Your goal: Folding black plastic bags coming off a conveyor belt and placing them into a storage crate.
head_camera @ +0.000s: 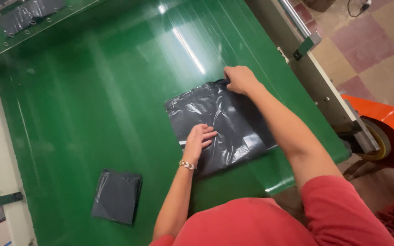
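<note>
Red-sleeved arms reach over the green surface (69, 114), left hand (198, 140) pressed flat and released on the black plastic bag (220, 125) at centre, right hand (240, 79) pinching its one-o'clock corner; smoothing outward looks wisest, folded bag (116, 196) at seven o'clock.

A glossy green table (92, 100) fills most of the view, with a long streak of ceiling light reflected near its far end. Along the table's right edge runs a grey metal frame (324, 86). Beyond the frame lies a tiled floor (379, 50) of maroon and beige squares.
</note>
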